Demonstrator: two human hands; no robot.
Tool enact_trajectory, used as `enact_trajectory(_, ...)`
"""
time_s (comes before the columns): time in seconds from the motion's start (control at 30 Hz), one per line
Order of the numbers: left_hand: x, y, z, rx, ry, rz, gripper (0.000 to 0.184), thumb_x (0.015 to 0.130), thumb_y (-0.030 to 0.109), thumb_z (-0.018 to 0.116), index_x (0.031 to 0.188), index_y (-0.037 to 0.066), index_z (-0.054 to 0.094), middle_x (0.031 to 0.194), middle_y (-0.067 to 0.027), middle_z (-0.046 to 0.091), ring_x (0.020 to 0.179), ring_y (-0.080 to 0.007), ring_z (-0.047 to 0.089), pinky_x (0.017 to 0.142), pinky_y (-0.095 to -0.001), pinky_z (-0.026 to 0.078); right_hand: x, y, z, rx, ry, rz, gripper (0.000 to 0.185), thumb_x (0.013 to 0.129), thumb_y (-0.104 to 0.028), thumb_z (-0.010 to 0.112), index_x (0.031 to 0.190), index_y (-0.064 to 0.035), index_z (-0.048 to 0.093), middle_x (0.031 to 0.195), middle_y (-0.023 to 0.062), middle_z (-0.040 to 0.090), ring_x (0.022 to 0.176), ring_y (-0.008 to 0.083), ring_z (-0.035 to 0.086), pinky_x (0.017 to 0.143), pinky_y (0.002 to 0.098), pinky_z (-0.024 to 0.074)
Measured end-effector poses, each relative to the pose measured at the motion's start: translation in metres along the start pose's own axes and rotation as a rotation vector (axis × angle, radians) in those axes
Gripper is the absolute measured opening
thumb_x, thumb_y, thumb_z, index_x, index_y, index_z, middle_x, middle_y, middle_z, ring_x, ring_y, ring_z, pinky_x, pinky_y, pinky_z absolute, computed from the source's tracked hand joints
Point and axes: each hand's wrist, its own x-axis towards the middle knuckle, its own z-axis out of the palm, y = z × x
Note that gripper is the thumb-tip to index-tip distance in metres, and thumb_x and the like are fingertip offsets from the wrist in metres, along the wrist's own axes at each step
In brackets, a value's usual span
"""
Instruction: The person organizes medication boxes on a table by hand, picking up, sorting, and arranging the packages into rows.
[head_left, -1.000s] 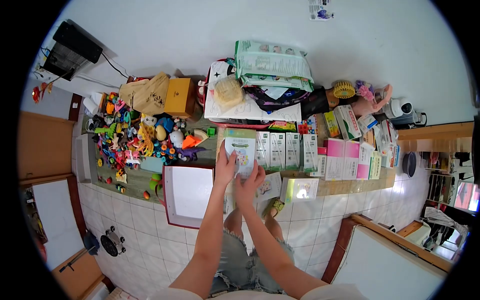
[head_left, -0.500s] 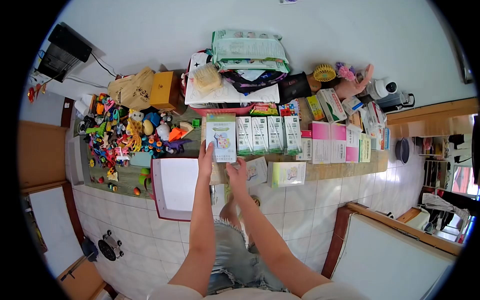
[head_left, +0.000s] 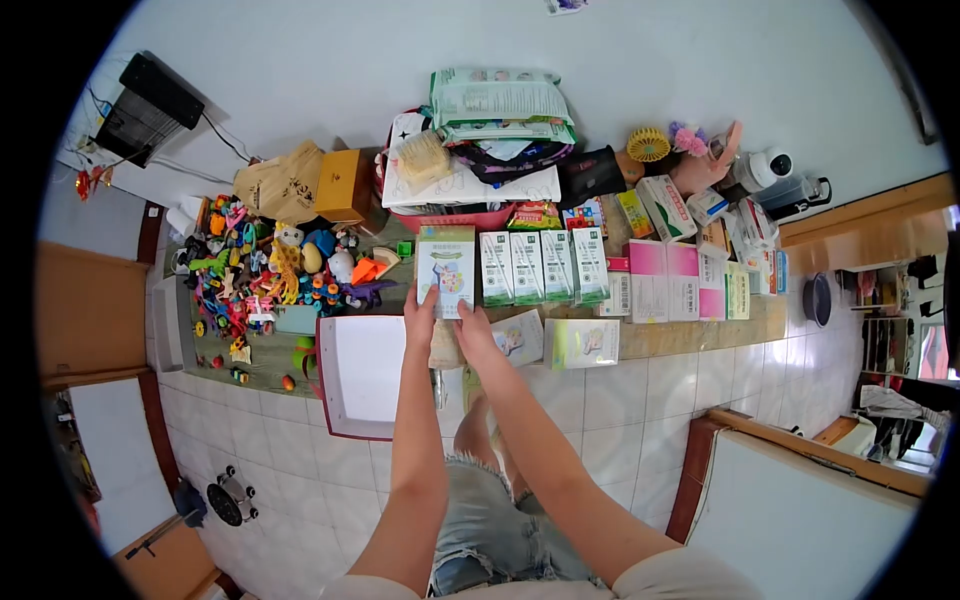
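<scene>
1. One long desk (head_left: 700,336) carried the goods; a white tray (head_left: 358,365) reached past its near edge.
2. Four slim boxes (head_left: 527,266) were already lined up side by side, that row apparently settled.
3. Two loose boxes (head_left: 583,345) lay at the near edge, outside the row, seemingly left to deal with.
4. One green-topped box (head_left: 446,270) was just beside the row's left end, probably not yet released.
5. The left hand (head_left: 421,312), partly closed, gripped its lower left side; the right hand (head_left: 473,328), half curled, met its lower right corner, grip unclear.
</scene>
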Motion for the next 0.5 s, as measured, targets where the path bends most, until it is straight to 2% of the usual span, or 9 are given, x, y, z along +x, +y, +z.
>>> enact_trajectory(0.07,0.001,-0.002,-0.006,0.051,-0.051,-0.017,0.066,0.084,0.04,0.061,0.137,0.009,0.035,0.122,-0.0095,0.053,0.105,-0.0227,0.054,0.086,-0.0384,0.043,-0.003,-0.003,-0.005,-0.09,-0.027,0.018,0.036,0.092,-0.023,0.054,0.12,-0.0028,0.044,0.12,0.0076,0.053,0.111,0.0177,0.049,0.097,0.0313,0.0358)
enact_trajectory(0.17,-0.011,-0.001,-0.013,-0.025,0.044,-0.067,0.064,0.087,0.041,0.057,0.138,0.013,0.033,0.131,-0.01,0.045,0.113,-0.0235,0.049,0.091,-0.0391,0.039,-0.031,-0.014,-0.007,-0.142,0.031,-0.031,0.039,0.092,-0.025,0.054,0.124,-0.0047,0.044,0.124,0.0085,0.051,0.117,0.0185,0.045,0.099,0.0372,0.0359)
enact_trajectory(0.27,-0.026,-0.031,-0.018,-0.164,0.225,0.179,0.056,0.092,0.03,0.052,0.137,0.004,0.031,0.125,-0.0119,0.044,0.11,-0.0195,0.045,0.09,-0.0287,0.037,-0.048,0.002,-0.043,0.001,0.112,-0.29,0.039,0.09,-0.022,0.054,0.126,-0.0089,0.046,0.124,0.0095,0.052,0.118,0.019,0.046,0.099,0.0414,0.0358)
enact_trajectory(0.3,-0.045,-0.026,-0.012,-0.096,0.321,0.202,0.049,0.093,0.025,0.05,0.133,0.002,0.035,0.118,-0.0114,0.047,0.103,-0.0177,0.046,0.088,-0.0288,0.038,-0.06,0.002,-0.052,0.036,0.121,-0.259,0.036,0.089,-0.02,0.054,0.123,-0.009,0.047,0.121,0.009,0.053,0.115,0.0186,0.048,0.098,0.0404,0.037)
enact_trajectory(0.4,-0.057,-0.07,-0.017,-0.076,0.234,0.208,0.043,0.091,0.018,0.05,0.13,0.003,0.038,0.118,-0.0118,0.047,0.103,-0.0179,0.046,0.089,-0.0299,0.038,-0.089,0.001,-0.076,0.086,0.184,-0.18,0.031,0.085,-0.014,0.056,0.115,-0.0092,0.05,0.111,0.0073,0.058,0.106,0.0174,0.053,0.091,0.0362,0.0412)
enact_trajectory(0.43,-0.048,-0.103,-0.023,0.023,0.191,0.24,0.042,0.087,0.012,0.054,0.127,0.003,0.042,0.114,-0.0123,0.047,0.098,-0.0186,0.05,0.086,-0.0305,0.041,-0.089,0.008,-0.085,0.071,0.233,-0.167,0.03,0.084,-0.013,0.056,0.113,-0.0092,0.051,0.107,0.0068,0.059,0.102,0.0169,0.055,0.087,0.0341,0.043)
enact_trajectory(0.5,-0.06,-0.106,-0.015,0.157,0.151,0.264,0.043,0.085,0.01,0.055,0.125,0.003,0.043,0.112,-0.0129,0.048,0.093,-0.02,0.053,0.083,-0.0319,0.044,-0.081,0.017,-0.097,0.039,0.31,-0.14,0.025,0.083,-0.011,0.055,0.108,-0.0091,0.052,0.099,0.0056,0.061,0.093,0.0162,0.058,0.078,0.0308,0.0455)
